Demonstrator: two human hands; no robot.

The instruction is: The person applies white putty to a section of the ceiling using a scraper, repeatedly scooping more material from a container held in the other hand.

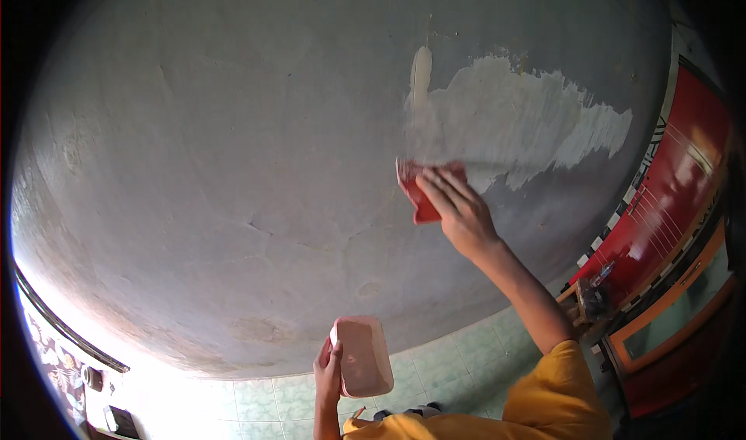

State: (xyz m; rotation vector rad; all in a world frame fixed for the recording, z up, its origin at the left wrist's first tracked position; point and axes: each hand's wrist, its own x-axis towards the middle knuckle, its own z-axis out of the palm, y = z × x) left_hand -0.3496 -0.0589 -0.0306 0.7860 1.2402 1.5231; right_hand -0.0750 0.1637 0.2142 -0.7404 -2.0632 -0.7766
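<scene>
The left hand (329, 365) grips a pinkish rectangular tub (364, 345) by its side, low before the body; farther off, the right hand (460, 207) holds a red spreader (422, 207) against the grey wall (256, 145), at the lower left of a pale, ragged patch (505, 110).

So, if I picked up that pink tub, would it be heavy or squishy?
Probably fairly light: the left hand holds the pink tub by one side. Likely more stiff than squishy, since its rim doesn't visibly buckle in that grip.
</scene>
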